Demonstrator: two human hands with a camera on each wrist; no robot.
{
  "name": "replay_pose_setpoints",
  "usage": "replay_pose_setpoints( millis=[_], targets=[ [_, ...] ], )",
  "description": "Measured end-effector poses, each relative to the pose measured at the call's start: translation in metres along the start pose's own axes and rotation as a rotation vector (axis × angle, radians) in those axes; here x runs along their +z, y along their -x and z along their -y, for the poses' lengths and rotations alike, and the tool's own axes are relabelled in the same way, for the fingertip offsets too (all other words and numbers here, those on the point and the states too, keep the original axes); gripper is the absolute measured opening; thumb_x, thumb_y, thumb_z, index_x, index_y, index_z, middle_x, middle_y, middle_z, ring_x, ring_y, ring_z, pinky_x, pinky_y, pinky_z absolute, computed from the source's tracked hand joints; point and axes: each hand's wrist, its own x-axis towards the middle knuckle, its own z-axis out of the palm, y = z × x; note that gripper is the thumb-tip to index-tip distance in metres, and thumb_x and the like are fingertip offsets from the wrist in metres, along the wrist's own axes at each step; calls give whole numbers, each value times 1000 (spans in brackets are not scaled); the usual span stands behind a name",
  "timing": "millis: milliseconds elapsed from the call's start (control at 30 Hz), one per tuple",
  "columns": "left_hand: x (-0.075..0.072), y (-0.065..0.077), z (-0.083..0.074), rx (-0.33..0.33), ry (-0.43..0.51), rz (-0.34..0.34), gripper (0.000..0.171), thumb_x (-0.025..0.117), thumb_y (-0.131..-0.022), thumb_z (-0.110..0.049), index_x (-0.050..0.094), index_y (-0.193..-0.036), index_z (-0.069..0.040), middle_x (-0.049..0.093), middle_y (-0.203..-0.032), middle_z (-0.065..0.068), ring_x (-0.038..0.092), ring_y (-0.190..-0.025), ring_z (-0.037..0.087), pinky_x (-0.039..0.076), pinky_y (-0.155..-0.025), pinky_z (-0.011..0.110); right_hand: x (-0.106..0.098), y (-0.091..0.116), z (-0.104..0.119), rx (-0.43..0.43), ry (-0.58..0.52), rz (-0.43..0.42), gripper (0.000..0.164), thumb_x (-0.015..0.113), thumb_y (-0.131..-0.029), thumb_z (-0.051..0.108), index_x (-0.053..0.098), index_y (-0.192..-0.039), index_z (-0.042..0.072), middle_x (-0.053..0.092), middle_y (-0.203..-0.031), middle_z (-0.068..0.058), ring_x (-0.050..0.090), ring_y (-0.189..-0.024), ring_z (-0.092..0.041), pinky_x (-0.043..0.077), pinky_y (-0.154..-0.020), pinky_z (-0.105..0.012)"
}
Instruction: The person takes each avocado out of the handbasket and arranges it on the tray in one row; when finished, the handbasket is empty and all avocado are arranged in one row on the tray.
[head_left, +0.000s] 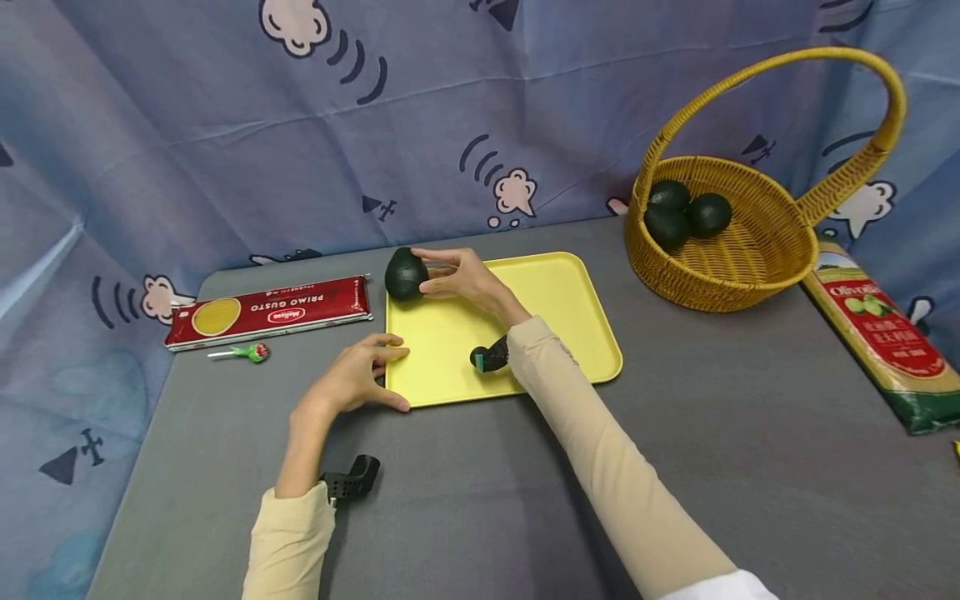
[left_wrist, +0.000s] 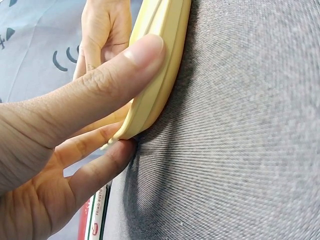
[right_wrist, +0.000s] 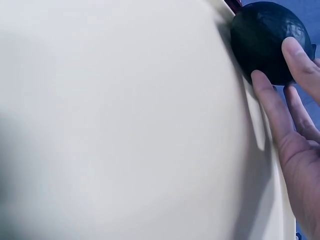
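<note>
A yellow tray [head_left: 442, 358] lies flat on the grey table. My left hand [head_left: 352, 375] holds its near left corner; in the left wrist view the thumb [left_wrist: 145, 55] presses the tray's outer side wall [left_wrist: 165, 75], and the fingertips meet the rim round the corner. Over the tray's far left corner, a dark green avocado [head_left: 403, 277] is gripped by my right hand [head_left: 468, 282]. The right wrist view shows the thumb [right_wrist: 295, 52] and fingertips against the avocado's skin [right_wrist: 262, 37], right at the tray's edge.
Left of the tray lie a red spaghetti pack [head_left: 315, 307] and a lollipop [head_left: 255, 352]. A wicker basket [head_left: 705, 287] with a tall handle, holding several avocados [head_left: 708, 215], stands at the back right. Beside it is a red and tan food bag [head_left: 885, 333]. A patterned blue curtain [head_left: 420, 125] hangs behind.
</note>
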Motion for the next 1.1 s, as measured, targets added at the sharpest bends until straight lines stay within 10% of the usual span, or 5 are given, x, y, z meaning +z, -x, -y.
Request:
replay_pose_setpoints(
  millis=[1100],
  targets=[
    [1,3,-2,47,4,-20,79,88,-68,-15,50,-135,7,39,-142,23,53,-119,36,47,-98,43,-91,69,29,-8,89,-27,56,63,-89,-5,46,-141,1,41,-145,-21,46,-128,-37,52,-92,-39]
  ],
)
